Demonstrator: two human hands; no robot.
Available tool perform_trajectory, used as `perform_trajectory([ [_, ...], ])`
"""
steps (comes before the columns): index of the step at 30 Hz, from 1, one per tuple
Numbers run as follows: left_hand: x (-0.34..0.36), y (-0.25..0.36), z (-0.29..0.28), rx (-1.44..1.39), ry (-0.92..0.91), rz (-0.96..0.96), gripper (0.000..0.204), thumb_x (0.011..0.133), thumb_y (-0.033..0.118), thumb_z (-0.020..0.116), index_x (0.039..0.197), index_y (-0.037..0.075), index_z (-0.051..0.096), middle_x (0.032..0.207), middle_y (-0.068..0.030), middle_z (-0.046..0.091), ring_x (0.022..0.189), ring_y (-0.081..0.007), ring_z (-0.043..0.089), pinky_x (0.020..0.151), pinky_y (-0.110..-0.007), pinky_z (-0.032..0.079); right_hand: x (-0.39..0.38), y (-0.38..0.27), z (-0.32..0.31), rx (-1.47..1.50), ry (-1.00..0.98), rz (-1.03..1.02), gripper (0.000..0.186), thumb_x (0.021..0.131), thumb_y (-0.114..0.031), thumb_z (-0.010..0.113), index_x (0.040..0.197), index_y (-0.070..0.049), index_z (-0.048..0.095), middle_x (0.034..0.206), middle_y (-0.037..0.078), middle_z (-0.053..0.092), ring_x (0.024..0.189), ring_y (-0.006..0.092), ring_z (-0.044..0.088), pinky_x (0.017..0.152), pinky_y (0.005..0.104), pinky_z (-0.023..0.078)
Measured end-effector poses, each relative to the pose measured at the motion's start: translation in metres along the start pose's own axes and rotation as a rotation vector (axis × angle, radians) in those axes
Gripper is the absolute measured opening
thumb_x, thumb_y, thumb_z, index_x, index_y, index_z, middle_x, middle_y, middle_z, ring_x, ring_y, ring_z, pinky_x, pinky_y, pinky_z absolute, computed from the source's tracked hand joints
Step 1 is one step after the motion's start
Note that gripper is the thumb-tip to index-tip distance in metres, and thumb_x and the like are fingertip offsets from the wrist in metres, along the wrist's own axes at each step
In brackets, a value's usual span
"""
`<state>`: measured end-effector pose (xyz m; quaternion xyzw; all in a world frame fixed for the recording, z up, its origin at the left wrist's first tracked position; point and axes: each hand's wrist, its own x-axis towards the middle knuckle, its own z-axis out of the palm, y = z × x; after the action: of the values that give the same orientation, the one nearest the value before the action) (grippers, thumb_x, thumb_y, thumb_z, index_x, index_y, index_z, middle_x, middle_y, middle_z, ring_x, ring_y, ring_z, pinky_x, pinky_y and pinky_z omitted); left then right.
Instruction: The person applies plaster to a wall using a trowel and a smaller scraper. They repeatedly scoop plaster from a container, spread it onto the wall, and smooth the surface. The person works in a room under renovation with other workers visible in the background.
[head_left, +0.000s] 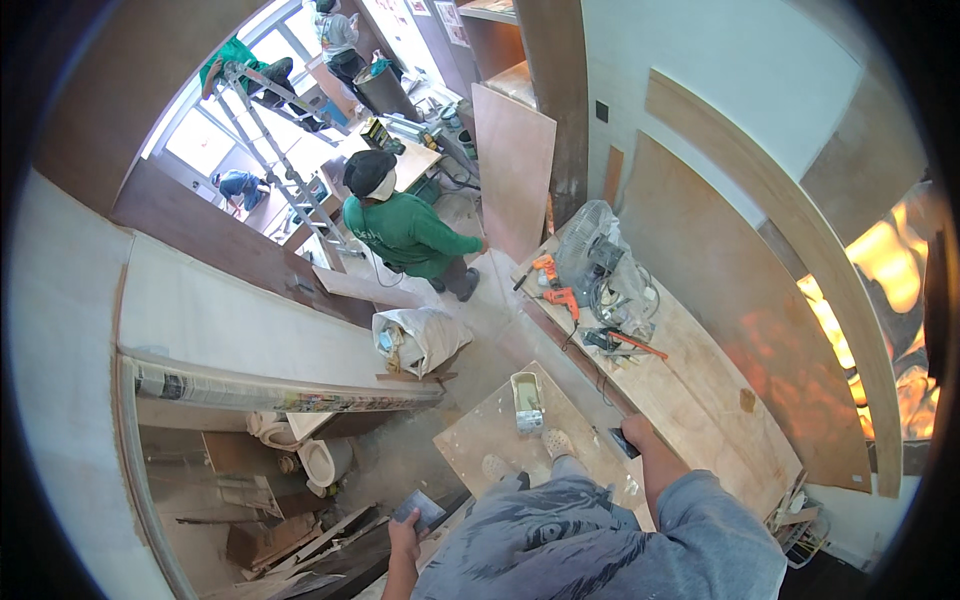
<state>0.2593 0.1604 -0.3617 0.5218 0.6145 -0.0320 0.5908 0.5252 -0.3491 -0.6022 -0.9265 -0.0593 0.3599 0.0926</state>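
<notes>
My left hand is closed around the edge of a flat grey scraper, held low beside my left leg. Over the edge of the wooden workbench, my right hand grips a small dark flat tool; its exact kind is hard to make out. On a putty-spotted board by my feet stands an oblong tub with pale putty inside. My light clogs rest on that same board.
The workbench carries orange power drills, a plastic-wrapped fan and a saw. A person in green stands ahead near a ladder. A white sack, toilets and wood scraps lie to the left.
</notes>
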Motion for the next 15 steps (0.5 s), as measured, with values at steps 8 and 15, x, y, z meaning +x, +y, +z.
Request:
perform_trajectory([
  [8, -0.001, -0.015, -0.018, 0.046, -0.016, 0.045, 0.028, 0.092, 0.014, 0.072, 0.117, 0.009, 0.061, 0.104, -0.0032, 0.068, 0.092, -0.0183, 0.067, 0.066, -0.037, 0.057, -0.018, -0.015, -0.011, -0.019, 0.023, -0.094, 0.028, 0.089, -0.019, 0.056, 0.098, -0.005, 0.078, 0.105, 0.02, 0.073, 0.098, 0.0374, 0.072, 0.085, 0.0472, 0.057],
  [15, -0.046, 0.01, 0.0, 0.151, 0.013, 0.163, 0.027, 0.091, 0.014, 0.072, 0.115, 0.011, 0.061, 0.108, -0.0014, 0.068, 0.093, -0.0174, 0.068, 0.069, -0.038, 0.057, -0.022, -0.005, 0.018, 0.058, 0.023, -0.047, 0.027, 0.089, -0.019, 0.055, 0.098, -0.008, 0.078, 0.103, 0.019, 0.074, 0.095, 0.037, 0.072, 0.083, 0.0481, 0.057],
])
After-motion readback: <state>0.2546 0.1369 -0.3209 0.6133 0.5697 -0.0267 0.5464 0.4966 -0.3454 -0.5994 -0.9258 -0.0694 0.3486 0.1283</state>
